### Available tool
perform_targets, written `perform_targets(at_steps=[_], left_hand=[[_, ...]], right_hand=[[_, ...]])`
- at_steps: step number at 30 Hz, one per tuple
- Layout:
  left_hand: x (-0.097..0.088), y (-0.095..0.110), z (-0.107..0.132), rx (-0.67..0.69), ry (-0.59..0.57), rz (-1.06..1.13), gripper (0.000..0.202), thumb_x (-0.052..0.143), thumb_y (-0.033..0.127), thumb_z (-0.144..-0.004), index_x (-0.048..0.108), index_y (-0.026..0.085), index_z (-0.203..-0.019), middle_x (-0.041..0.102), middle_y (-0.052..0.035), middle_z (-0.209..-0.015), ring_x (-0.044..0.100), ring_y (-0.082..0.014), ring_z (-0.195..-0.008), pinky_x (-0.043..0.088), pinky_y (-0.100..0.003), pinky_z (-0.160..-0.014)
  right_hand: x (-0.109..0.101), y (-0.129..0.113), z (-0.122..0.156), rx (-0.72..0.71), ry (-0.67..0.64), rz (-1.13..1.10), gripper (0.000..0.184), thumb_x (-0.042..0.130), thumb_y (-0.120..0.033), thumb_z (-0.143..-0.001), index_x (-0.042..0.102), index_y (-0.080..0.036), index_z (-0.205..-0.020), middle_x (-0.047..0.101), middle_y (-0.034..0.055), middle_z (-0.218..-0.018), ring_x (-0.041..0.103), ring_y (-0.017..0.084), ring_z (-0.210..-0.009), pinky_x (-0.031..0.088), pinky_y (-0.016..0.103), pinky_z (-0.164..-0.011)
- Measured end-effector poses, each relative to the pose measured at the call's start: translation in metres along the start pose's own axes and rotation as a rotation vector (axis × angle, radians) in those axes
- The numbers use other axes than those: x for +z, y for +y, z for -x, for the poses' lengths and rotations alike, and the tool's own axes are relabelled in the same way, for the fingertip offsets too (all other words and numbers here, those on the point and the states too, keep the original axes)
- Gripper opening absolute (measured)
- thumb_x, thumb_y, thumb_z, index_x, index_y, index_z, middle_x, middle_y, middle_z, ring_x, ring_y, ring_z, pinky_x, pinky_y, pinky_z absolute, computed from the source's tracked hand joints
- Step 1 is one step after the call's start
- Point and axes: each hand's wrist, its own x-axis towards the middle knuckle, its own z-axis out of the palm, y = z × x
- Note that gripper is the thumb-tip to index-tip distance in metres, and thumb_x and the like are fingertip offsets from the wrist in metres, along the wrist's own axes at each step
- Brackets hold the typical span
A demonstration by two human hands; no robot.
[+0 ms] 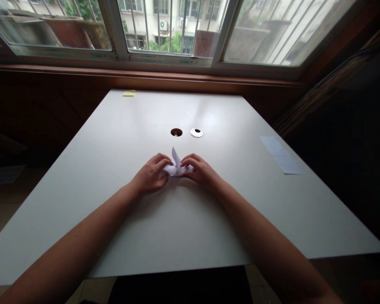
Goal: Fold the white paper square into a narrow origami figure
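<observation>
A folded piece of white paper [176, 168] is held just over the middle of the white table [177, 236], with one pointed flap standing upright at its centre. My left hand [152, 172] pinches its left side between thumb and fingers. On the opposite side, my right hand [200, 169] grips the paper in the same way, fingers bent. Parts of both paper ends are hidden behind the fingers. Just beyond the hands are a round hole [176, 132] in the tabletop and a round cap [196, 133] with a dark opening.
A flat sheet of paper [281, 155] lies near the table's right edge. Yellow sticky strips [128, 93] are at the far left corner. Behind the table is a wooden ledge [145, 76] under a window [174, 25] with bars outside. Another sheet [6, 174] lies low at the left.
</observation>
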Motion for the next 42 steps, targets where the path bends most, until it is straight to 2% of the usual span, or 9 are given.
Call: perform_targets(at_steps=[4,6,9,12,16,23,32,38,42], left_hand=[[0.002,0.011,-0.002,-0.012,-0.02,-0.006,0.035,0.069,0.039,-0.083,0.057,0.021,-0.111,0.058,-0.01,-0.114,0.057,-0.0255,-0.106,0.05,-0.041,-0.094],[0.006,0.011,-0.003,-0.028,-0.004,-0.014,0.036,0.067,0.047,-0.084,0.057,0.02,-0.107,0.059,-0.0098,-0.11,0.057,-0.0249,-0.102,0.05,-0.04,-0.091],[0.011,0.006,-0.005,-0.067,0.032,-0.026,0.026,0.059,0.044,-0.091,0.057,0.018,-0.094,0.061,-0.0081,-0.098,0.058,-0.0216,-0.091,0.05,-0.036,-0.082],[0.013,-0.001,-0.005,-0.095,0.038,-0.02,0.028,0.057,0.044,-0.092,0.056,0.018,-0.082,0.06,-0.0053,-0.082,0.057,-0.0202,-0.08,0.049,-0.034,-0.073],[0.013,-0.005,-0.005,-0.142,0.024,0.033,0.029,0.058,0.045,-0.09,0.06,0.017,-0.081,0.064,-0.0065,-0.082,0.06,-0.0218,-0.084,0.05,-0.033,-0.071],[0.011,-0.003,-0.005,-0.09,0.018,0.089,0.024,0.058,0.041,-0.091,0.068,0.019,-0.092,0.07,-0.0079,-0.095,0.064,-0.0227,-0.095,0.054,-0.036,-0.082],[0.011,-0.011,-0.003,0.035,0.016,0.141,0.022,0.071,0.04,-0.083,0.065,0.019,-0.086,0.067,-0.0108,-0.105,0.063,-0.0231,-0.103,0.054,-0.036,-0.088],[0.016,-0.014,-0.004,0.091,-0.001,0.032,0.013,0.06,0.032,-0.09,0.064,0.02,-0.09,0.072,-0.0078,-0.1,0.064,-0.0214,-0.103,0.043,-0.044,-0.104],[0.016,-0.013,-0.004,0.07,-0.047,-0.012,0.014,0.058,0.033,-0.092,0.064,0.021,-0.091,0.073,-0.0071,-0.103,0.065,-0.0207,-0.104,0.038,-0.046,-0.108]], right_hand=[[0.001,-0.003,-0.001,-0.02,0.005,0.019,0.022,0.073,-0.037,-0.082,0.065,-0.023,-0.097,0.061,0.006,-0.106,0.061,0.017,-0.09,0.054,0.034,-0.083],[0.002,-0.005,-0.002,-0.028,0.011,0.03,0.019,0.073,-0.036,-0.083,0.066,-0.023,-0.095,0.061,0.0058,-0.105,0.061,0.018,-0.091,0.053,0.034,-0.084],[0.001,-0.008,-0.003,-0.013,0.009,0.014,0.015,0.072,-0.035,-0.084,0.067,-0.022,-0.091,0.061,0.006,-0.103,0.061,0.017,-0.088,0.054,0.032,-0.079],[0.0,-0.01,-0.004,0.003,0.004,-0.009,0.013,0.07,-0.033,-0.085,0.067,-0.021,-0.087,0.062,0.0061,-0.1,0.061,0.015,-0.084,0.053,0.029,-0.073],[-0.002,-0.008,-0.004,0.045,0.026,-0.038,0.012,0.067,-0.03,-0.087,0.067,-0.019,-0.084,0.061,0.0043,-0.09,0.059,0.013,-0.075,0.051,0.025,-0.066],[-0.003,-0.006,-0.002,0.106,0.058,-0.115,0.017,0.062,-0.034,-0.09,0.068,-0.018,-0.087,0.061,0.0033,-0.089,0.058,0.01,-0.069,0.052,0.024,-0.065],[-0.005,-0.005,-0.001,0.129,0.072,-0.134,0.016,0.062,-0.033,-0.089,0.068,-0.019,-0.087,0.062,0.0037,-0.09,0.062,0.012,-0.074,0.054,0.026,-0.068],[-0.003,-0.004,-0.001,0.114,0.078,-0.171,0.013,0.061,-0.03,-0.089,0.067,-0.019,-0.089,0.061,0.0039,-0.091,0.062,0.013,-0.077,0.055,0.025,-0.067],[-0.008,-0.013,0.001,0.048,0.136,-0.182,0.016,0.055,-0.025,-0.092,0.061,-0.022,-0.107,0.058,0.0059,-0.107,0.063,0.014,-0.087,0.058,0.028,-0.071]])
